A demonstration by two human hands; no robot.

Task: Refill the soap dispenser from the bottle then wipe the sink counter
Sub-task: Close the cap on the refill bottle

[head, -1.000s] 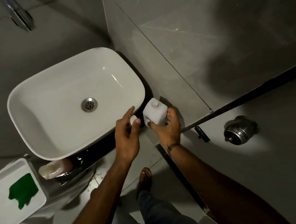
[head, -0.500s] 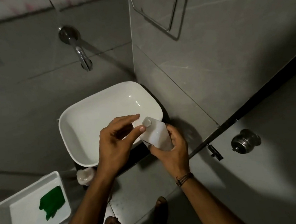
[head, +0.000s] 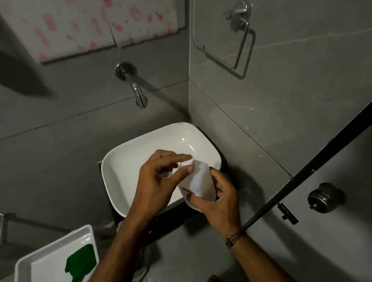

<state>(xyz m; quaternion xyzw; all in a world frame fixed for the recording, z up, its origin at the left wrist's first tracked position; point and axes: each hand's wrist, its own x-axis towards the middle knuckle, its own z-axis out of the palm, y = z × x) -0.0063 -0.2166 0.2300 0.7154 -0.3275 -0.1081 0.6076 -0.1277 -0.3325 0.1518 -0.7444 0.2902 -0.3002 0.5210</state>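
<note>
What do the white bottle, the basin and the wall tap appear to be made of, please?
The bottle looks like matte, translucent white plastic: a soft glow, no sharp glints. The basin seems glazed ceramic: bright white with crisp highlights on its inner wall. The tap appears polished metal, probably chrome-plated, given its mirror-like streaks. None of this can be confirmed by sight alone.

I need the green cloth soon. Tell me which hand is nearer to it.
Left. The left hand is over the sink at the bottle's cap, up and right of the green cloth in the tray. The right hand grips the bottle's base, farther right still.
</note>
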